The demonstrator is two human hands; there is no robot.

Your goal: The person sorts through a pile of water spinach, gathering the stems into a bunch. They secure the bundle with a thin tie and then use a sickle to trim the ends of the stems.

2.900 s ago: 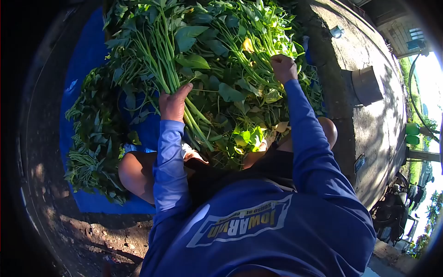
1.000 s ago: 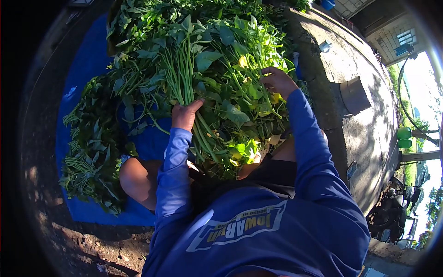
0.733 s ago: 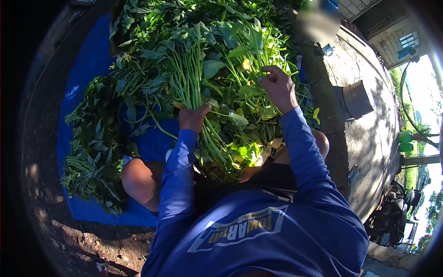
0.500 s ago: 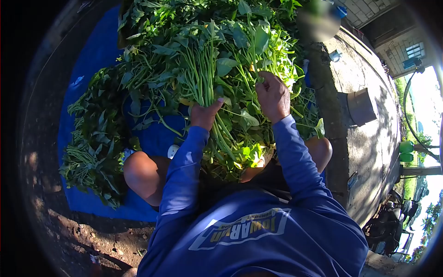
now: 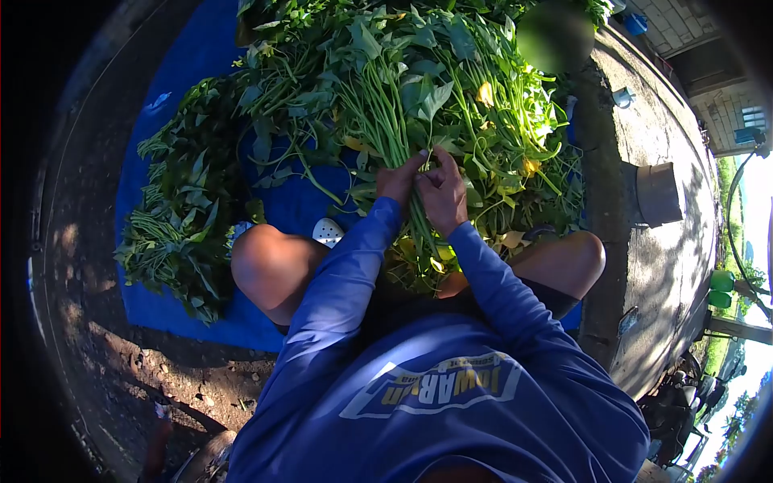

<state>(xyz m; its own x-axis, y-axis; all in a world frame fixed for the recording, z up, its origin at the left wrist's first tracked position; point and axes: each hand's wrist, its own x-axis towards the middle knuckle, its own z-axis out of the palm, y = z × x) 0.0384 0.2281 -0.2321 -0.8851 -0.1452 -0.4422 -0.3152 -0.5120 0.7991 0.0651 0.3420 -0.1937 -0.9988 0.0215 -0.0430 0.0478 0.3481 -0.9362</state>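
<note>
My left hand [image 5: 398, 182] is wrapped around a bunch of long-stemmed leafy greens [image 5: 385, 113], which look like water spinach; their leaves point away from me. Close against it, my right hand [image 5: 444, 193] pinches a single leafy stem [image 5: 431, 105] between thumb and fingers. The cut ends of the bunch hang down between my forearms. Behind and around both hands spreads a big heap of loose greens [image 5: 499, 105], with some yellowed leaves in it.
More greens lie in a row of bunches [image 5: 181, 209] at the left on a blue tarp [image 5: 173, 80]. A white clog [image 5: 328, 232] shows beside my knee. At the right, a bucket-like container [image 5: 659, 194] stands on a concrete ledge [image 5: 644, 266].
My right hand has come down and left out of the heap to the left hand, bringing a leafy stem. The left hand keeps its hold on the bunch.
</note>
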